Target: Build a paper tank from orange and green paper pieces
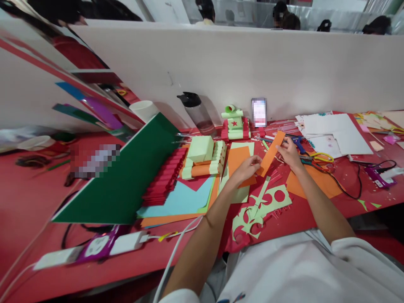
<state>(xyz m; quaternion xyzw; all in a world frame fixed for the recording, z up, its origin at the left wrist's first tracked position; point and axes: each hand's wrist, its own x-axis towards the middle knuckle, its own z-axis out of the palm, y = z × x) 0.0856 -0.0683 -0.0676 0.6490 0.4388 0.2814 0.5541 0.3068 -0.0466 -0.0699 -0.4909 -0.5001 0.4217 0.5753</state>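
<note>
Two Hands Steady an Orange Strip at a Crowded Red Table

Pale green cut-outs [277, 198], some with round holes, lie on the red table [299, 219] close in front of a person in a white top [284, 269]. Just beyond the cut-outs, an orange strip [270, 155] stands at a slant between the person's hands: the left hand [251, 169] closes narrowly at its lower end, and the right hand [288, 152] pinches its long edge higher up.

The hold looks light; uneven pressure from the two hands could crease the strip or let it drop onto the cut-outs. A sweep of either forearm might drag those loose pieces over the table's near edge, and a hasty turn of the right wrist could knock the yellow-handled scissors [325, 157], beyond and right of the cut-outs.

Left of the cut-outs sit a pale green block [200, 148] on paper rolls [203, 170], pleated red paper [164, 179] and, farther left, a green board [126, 176]. Well beyond the cut-outs, a paper model [235, 126] bearing a red star stands near a lit phone [259, 112]; beyond and to their left leans a dark-lidded bottle [200, 115]. Farthest from them, people's heads [206, 10] show past a white partition [221, 54].
</note>
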